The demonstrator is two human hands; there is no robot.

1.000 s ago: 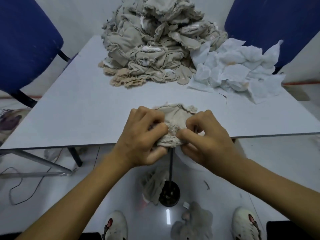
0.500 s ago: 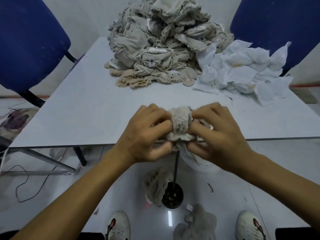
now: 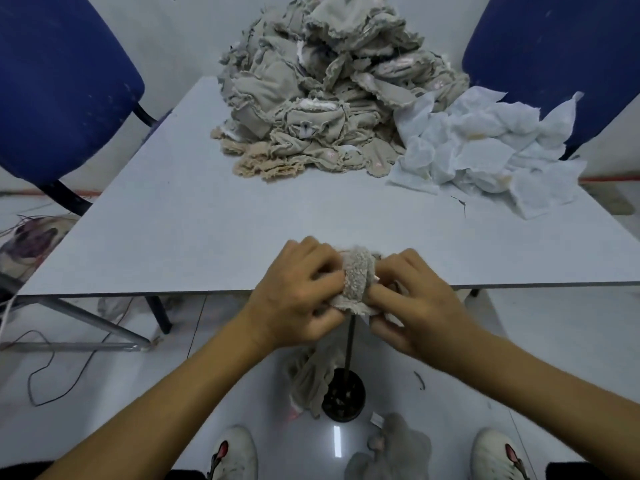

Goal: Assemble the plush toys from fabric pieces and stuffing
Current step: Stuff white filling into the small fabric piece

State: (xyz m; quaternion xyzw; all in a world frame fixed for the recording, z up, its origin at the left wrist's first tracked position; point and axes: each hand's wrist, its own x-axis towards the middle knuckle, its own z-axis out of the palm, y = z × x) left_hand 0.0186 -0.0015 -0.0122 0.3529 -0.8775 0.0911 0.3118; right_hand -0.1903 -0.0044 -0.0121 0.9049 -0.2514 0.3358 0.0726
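From the head camera, both arms reach forward and the two hands meet at the near edge of the grey table (image 3: 180, 237). The left hand (image 3: 294, 299) has its fingers curled in, and it grips the left side of a small fuzzy beige plush piece (image 3: 358, 282). The right hand (image 3: 420, 306) has bent fingers too, and its thumb and fingertips pinch the right side of the same piece. The plush piece sits between the hands, just over the table edge, with a thin flap of cloth hanging below it. How far the fingers go inside the cloth is hard to see.

At the far side of the table is a big heap of beige fabric pieces (image 3: 322, 95). Just to the right, touching it, lies a pile of white cloth (image 3: 485, 147). A blue chair (image 3: 59, 88) stands at each far corner.

Under the table, a thin black rod on a round base (image 3: 343, 396) stands on the floor, with more beige cloth beside it. Two white shoes (image 3: 235, 455) show at the bottom.
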